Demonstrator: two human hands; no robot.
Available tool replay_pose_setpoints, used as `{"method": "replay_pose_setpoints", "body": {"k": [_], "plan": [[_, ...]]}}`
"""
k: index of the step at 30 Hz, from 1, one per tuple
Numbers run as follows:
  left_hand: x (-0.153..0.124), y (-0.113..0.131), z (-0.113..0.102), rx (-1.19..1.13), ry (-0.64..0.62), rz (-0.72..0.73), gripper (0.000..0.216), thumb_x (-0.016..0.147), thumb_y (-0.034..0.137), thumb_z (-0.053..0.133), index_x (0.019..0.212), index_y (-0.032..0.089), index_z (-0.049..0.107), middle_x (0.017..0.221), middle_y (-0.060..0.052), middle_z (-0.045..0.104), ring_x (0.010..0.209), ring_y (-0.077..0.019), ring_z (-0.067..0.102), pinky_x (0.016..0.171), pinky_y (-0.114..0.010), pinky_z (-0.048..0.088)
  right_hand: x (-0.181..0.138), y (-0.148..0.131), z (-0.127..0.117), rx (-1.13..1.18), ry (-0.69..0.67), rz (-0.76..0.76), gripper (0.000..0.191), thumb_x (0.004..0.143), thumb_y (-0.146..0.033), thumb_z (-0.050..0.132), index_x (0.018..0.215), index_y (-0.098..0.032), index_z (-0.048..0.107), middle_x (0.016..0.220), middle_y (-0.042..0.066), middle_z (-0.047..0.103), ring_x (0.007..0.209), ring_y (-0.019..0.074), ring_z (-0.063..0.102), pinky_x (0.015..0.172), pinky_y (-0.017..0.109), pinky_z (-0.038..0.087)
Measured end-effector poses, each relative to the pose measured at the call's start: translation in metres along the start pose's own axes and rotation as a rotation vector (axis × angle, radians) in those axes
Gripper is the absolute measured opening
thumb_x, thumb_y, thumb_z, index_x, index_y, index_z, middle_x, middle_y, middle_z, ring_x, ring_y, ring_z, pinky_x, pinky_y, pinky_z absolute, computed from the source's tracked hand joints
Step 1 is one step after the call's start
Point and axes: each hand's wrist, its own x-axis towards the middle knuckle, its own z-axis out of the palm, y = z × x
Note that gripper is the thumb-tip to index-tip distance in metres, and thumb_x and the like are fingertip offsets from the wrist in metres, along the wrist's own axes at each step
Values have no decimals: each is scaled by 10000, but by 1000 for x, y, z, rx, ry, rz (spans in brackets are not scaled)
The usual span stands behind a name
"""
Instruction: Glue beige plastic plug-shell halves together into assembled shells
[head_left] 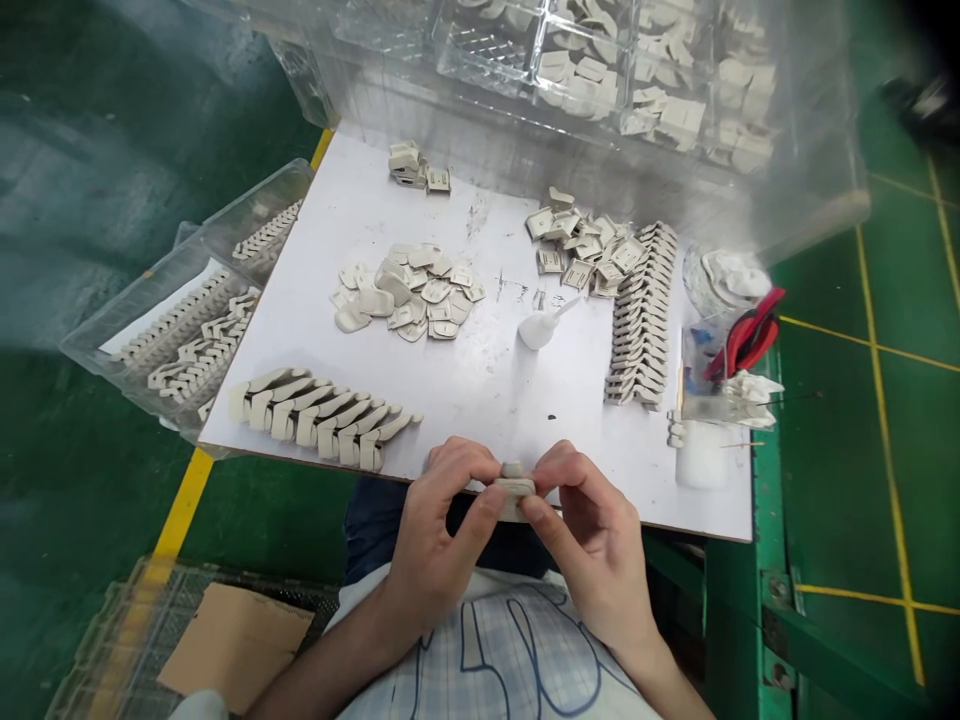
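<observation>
My left hand [439,535] and my right hand [592,530] meet just off the near edge of a white board [465,390]. Both pinch one small beige plastic part [514,490] between thumbs and fingertips. On the board ahead lie a row of overlapping beige parts [322,415] at the near left, a loose heap of flat beige pieces [409,295] in the middle, another heap [581,250] at the back right, and a long stacked column [641,315] on the right. A small white squeeze bottle [541,325] lies on its side near the centre.
A clear tray [180,320] with rows of beige parts hangs off the board's left side. Clear bins [600,60] full of parts stand at the back. A clear cup with red-handled tools [739,345] and a white container [701,455] sit at the right edge. Green floor lies around.
</observation>
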Motion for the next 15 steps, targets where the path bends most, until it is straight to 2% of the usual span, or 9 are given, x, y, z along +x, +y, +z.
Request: {"method": "replay_pose_setpoints", "body": {"k": [8, 11, 15], "plan": [[4, -1, 3, -189, -38, -261, 246, 928, 360, 615, 754, 220, 511, 761, 19, 461, 749, -164, 455, 700, -322, 393, -2, 3, 3, -217, 2, -143, 122, 960, -124, 591, 951, -244, 605, 816, -5, 533, 778, 151, 513, 650, 297, 413], [3, -1, 4, -201, -28, -286, 229, 910, 342, 641, 768, 219, 510, 773, 26, 447, 764, -159, 442, 713, -314, 377, -2, 4, 5, -283, 2, -211, 147, 956, -98, 570, 973, -240, 603, 806, -2, 531, 765, 158, 509, 634, 299, 414], [4, -1, 2, -234, -61, -277, 224, 958, 359, 587, 789, 213, 564, 794, 11, 483, 801, -170, 465, 752, -321, 384, -3, 6, 4, -238, 11, -171, 134, 958, -110, 587, 960, -244, 598, 820, -8, 532, 776, 149, 515, 652, 293, 421]]}}
